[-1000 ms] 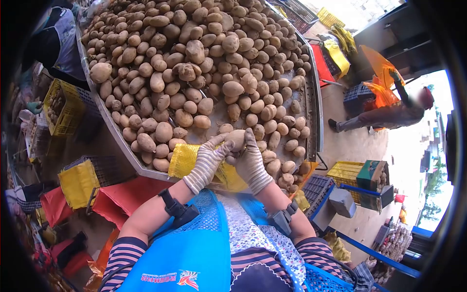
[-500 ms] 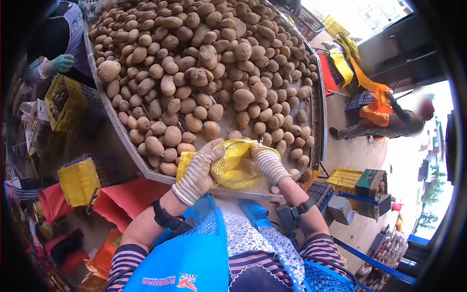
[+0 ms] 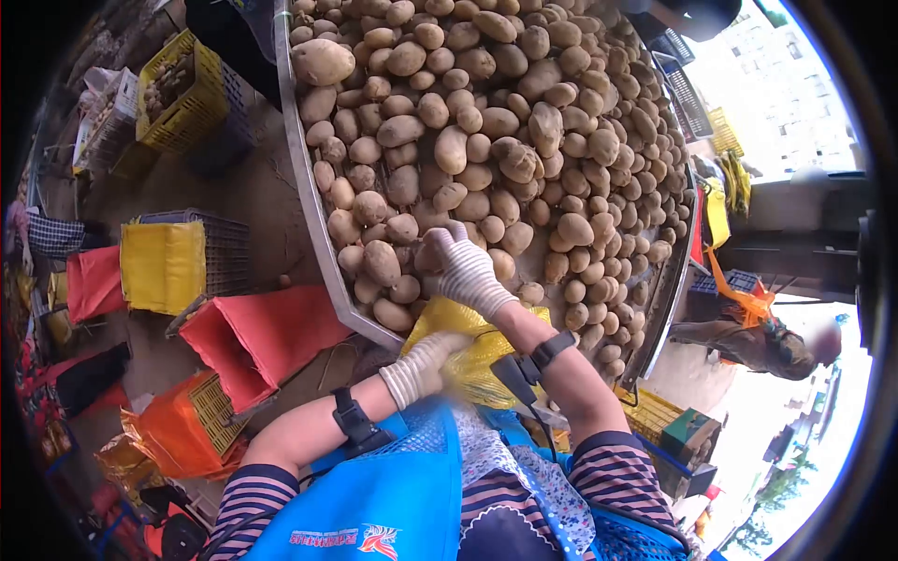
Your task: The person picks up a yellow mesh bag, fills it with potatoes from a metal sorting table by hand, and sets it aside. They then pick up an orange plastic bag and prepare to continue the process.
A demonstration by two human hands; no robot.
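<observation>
Both my hands have striped gloves on. My right hand reaches over the potatoes on the big metal table, fingers curled on one potato near the edge. My left hand grips the yellow net bag, which sits at the table's near edge, close to my blue apron.

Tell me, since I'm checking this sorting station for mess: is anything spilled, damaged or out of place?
Nothing stands out. The potatoes lie inside the metal tray, the left hand grips the yellow mesh bag, and the right hand reaches among the potatoes.
</observation>
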